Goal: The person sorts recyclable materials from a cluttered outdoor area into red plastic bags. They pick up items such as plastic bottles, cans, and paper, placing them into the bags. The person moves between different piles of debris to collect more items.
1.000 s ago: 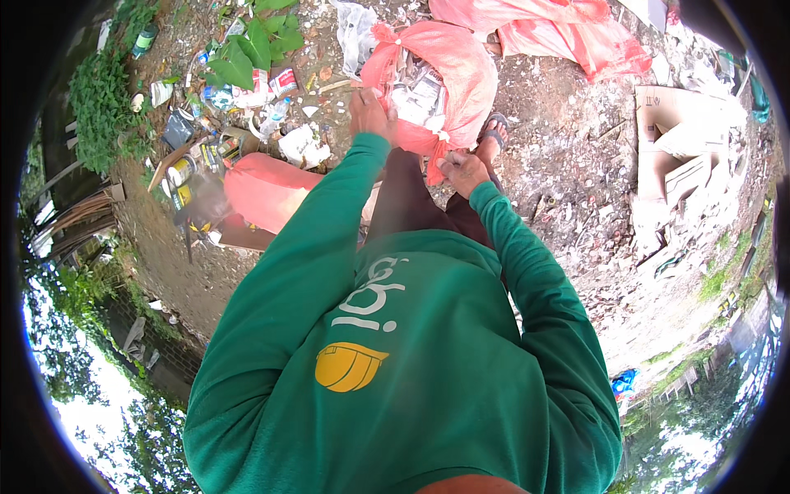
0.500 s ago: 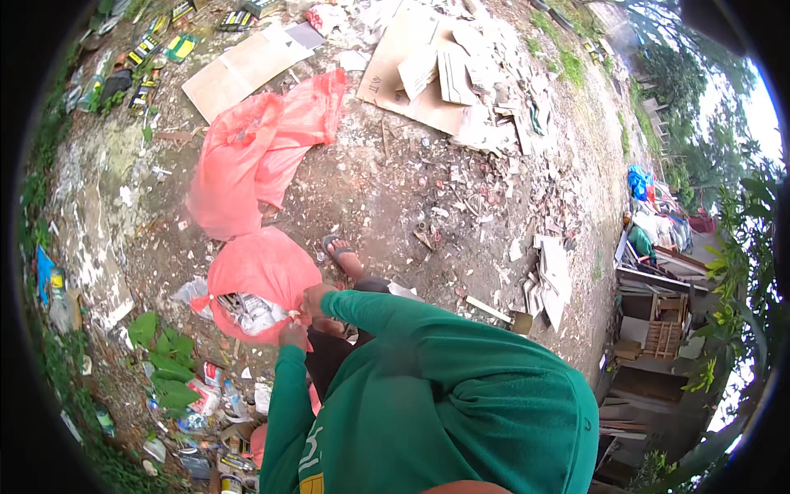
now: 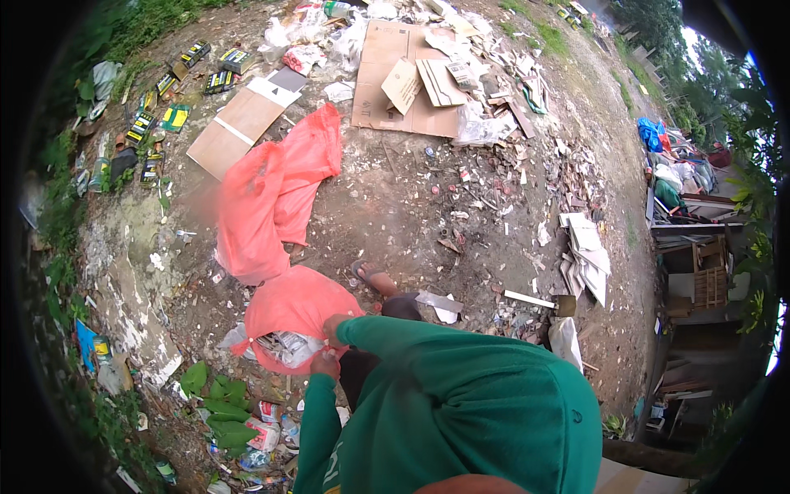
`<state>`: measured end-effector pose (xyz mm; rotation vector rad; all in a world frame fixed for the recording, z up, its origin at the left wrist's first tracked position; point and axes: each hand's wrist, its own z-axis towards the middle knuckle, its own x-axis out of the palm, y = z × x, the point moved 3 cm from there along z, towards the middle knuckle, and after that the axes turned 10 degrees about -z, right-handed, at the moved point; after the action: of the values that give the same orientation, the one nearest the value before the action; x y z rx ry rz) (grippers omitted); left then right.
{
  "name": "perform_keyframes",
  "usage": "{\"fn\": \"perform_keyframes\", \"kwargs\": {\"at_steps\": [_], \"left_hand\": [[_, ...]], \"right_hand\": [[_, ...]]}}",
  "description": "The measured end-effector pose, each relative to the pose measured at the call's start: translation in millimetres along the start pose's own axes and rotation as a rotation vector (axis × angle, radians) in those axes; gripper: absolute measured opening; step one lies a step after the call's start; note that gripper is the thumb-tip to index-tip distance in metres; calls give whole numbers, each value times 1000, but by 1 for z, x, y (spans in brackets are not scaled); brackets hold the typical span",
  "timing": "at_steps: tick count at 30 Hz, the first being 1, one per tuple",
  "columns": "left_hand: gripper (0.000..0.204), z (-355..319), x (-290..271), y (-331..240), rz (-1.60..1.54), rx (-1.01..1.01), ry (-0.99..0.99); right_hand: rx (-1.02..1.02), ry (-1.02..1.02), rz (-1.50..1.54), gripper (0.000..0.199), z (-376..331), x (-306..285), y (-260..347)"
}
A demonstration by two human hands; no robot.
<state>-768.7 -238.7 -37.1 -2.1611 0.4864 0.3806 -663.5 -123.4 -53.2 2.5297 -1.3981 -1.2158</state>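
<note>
Step in hand: the mouth of the sack [image 3: 292, 309] is being held open at its rim, judged as a filling or gathering step, with paper and plastic scraps already seen inside.
Left hand [image 3: 324, 364]: closed on the rim of the sack at its lower side, a fold of the orange plastic pinched between fingers and thumb.
Right hand [image 3: 335, 328]: closed on the rim just above the left hand, gripping the same edge; the fingers are partly hidden by the plastic.
Place of the sack: on the bare ground [image 3: 395, 206], just before the person's foot [image 3: 377, 280], with a patch of green leaves [image 3: 216, 403] and litter by its near side.
Long axis: judged to run from the held mouth up and away toward the far-left, the closed bottom lying toward a second, flat orange sack [image 3: 271, 193].
Mouth direction: turned toward the person and slightly to the left.
Next move calls for: the rim kept taut by both hands so the opening does not collapse, and one hand freed only if the other can hold the mouth wide.
Farther off: flattened cardboard [image 3: 403, 82] near the far edge of the ground.
</note>
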Motion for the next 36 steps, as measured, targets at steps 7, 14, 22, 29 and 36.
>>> {"fn": "perform_keyframes", "kwargs": {"at_steps": [7, 14, 22, 29, 36], "left_hand": [[34, -11, -7, -26, -164, -8, -62], [29, -24, 8, -12, -173, -113, -121], [34, -42, 28, -39, -367, -195, -252], [27, -35, 47, -40, -475, -125, -455], [36, -39, 48, -32, -592, -64, -544]], "right_hand": [[27, -179, 95, 25, -20, -16, -12], [-114, -55, -44, 30, -28, -38, 8], [-86, -16, -39, 33, -56, -67, 23], [7, 162, -75, 57, -17, -45, -23], [-74, 167, -168, 60, 1, -36, -21]]}}
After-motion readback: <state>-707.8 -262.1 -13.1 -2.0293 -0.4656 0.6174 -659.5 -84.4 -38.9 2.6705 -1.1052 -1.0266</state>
